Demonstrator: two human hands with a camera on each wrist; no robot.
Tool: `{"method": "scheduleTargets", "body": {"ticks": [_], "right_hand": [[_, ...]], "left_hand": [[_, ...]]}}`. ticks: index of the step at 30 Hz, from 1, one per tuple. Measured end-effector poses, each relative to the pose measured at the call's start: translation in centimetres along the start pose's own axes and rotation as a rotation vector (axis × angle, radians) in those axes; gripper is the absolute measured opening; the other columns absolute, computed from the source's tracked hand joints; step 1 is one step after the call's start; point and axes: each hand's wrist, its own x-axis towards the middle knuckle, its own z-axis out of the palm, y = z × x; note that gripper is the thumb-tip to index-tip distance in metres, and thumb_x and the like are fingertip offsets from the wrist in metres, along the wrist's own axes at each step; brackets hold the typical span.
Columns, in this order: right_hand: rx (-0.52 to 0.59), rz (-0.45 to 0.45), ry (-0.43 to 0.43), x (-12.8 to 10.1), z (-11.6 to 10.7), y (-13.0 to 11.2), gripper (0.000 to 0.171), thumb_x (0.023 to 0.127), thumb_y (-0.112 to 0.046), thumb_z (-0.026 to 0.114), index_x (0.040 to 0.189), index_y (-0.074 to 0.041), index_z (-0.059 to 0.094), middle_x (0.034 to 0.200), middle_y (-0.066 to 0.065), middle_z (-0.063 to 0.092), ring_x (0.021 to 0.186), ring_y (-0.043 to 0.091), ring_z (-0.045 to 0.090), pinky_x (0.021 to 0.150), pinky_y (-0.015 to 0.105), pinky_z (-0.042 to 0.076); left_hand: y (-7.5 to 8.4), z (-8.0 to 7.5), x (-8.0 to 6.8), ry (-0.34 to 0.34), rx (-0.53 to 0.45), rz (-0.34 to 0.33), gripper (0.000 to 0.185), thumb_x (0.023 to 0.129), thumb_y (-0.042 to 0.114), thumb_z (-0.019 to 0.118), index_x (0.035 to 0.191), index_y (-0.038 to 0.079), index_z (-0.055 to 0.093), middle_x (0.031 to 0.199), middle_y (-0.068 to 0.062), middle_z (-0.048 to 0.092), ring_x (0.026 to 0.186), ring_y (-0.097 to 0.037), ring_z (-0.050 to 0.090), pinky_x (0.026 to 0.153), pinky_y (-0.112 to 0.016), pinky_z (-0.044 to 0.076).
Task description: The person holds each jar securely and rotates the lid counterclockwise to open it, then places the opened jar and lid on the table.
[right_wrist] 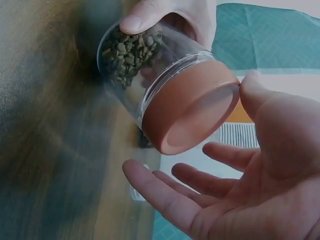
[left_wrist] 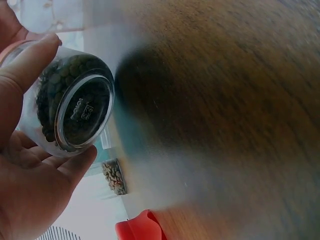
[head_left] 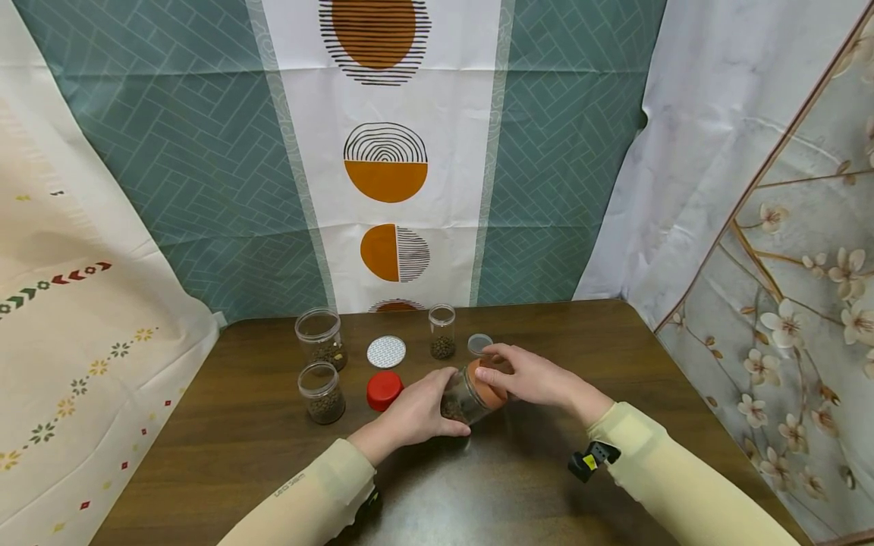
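A clear jar (head_left: 463,403) of brownish pellets is held tilted above the table by my left hand (head_left: 415,409), with fingers and thumb around its body. The left wrist view shows the round base of the jar (left_wrist: 85,110) with embossed marks. An orange-brown lid (right_wrist: 192,107) sits on the jar's mouth. My right hand (head_left: 529,373) is beside that lid. In the right wrist view, the right thumb (right_wrist: 255,90) meets the lid's edge, while the other fingers (right_wrist: 165,192) are spread apart from it.
Two open jars of pellets, a larger one (head_left: 318,327) and a smaller one (head_left: 321,387), stand at the left. A slim pellet jar (head_left: 441,326) stands at the back. A red lid (head_left: 384,390), a white patterned disc (head_left: 386,352) and a clear lid (head_left: 479,343) lie on the wooden table (head_left: 225,432).
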Motion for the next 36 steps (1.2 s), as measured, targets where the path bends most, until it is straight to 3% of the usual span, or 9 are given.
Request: {"method": "scheduleTargets", "body": {"ticks": [6,14,16,23,36], "right_hand": [[0.081,0.052,-0.061,-0.21,0.15,-0.67,0.072,0.110,-0.048,0.068,0.163,-0.004,0.048,0.151,0.018,0.059,0.124,0.033,0.066,0.080,0.049,0.065],[0.065,0.063,-0.061,-0.22,0.20,-0.86,0.073,0.107,-0.047,0.074,0.161,-0.006,0.050,0.144,0.013,0.064,0.110,0.027,0.069,0.079,0.047,0.064],[0.058,0.045,-0.065,-0.20,0.15,-0.82,0.074,0.106,-0.046,0.075,0.161,-0.004,0.049,0.142,0.013,0.064,0.112,0.026,0.069,0.080,0.046,0.064],[-0.043,-0.061,-0.049,-0.18,-0.12,-0.55,0.075,0.103,-0.043,0.080,0.160,-0.004,0.052,0.136,0.010,0.064,0.123,0.028,0.064,0.103,0.050,0.057],[-0.056,-0.130,-0.056,-0.56,-0.27,-0.27,0.077,0.096,-0.037,0.089,0.160,-0.013,0.054,0.143,0.009,0.058,0.124,0.026,0.059,0.105,0.054,0.053]], "left_hand": [[0.02,0.06,0.00,0.003,0.006,0.006,0.092,0.081,0.043,0.101,0.151,0.006,0.054,0.134,-0.007,0.066,0.113,-0.020,0.065,0.098,-0.043,0.057],[0.20,-0.04,-0.06,0.001,0.009,-0.002,0.092,0.081,0.044,0.101,0.151,0.006,0.054,0.134,-0.008,0.066,0.113,-0.021,0.065,0.098,-0.043,0.057],[0.24,-0.05,-0.09,0.000,0.014,-0.005,0.092,0.081,0.044,0.101,0.151,0.006,0.054,0.135,-0.008,0.065,0.113,-0.021,0.065,0.098,-0.043,0.057],[0.35,-0.14,-0.12,-0.002,0.010,-0.006,0.092,0.082,0.043,0.100,0.152,0.005,0.054,0.137,-0.010,0.065,0.115,-0.023,0.065,0.099,-0.044,0.057],[0.15,-0.16,-0.08,-0.006,-0.009,-0.002,0.090,0.082,0.041,0.101,0.150,0.008,0.054,0.135,-0.008,0.065,0.114,-0.022,0.064,0.099,-0.044,0.057]]}}
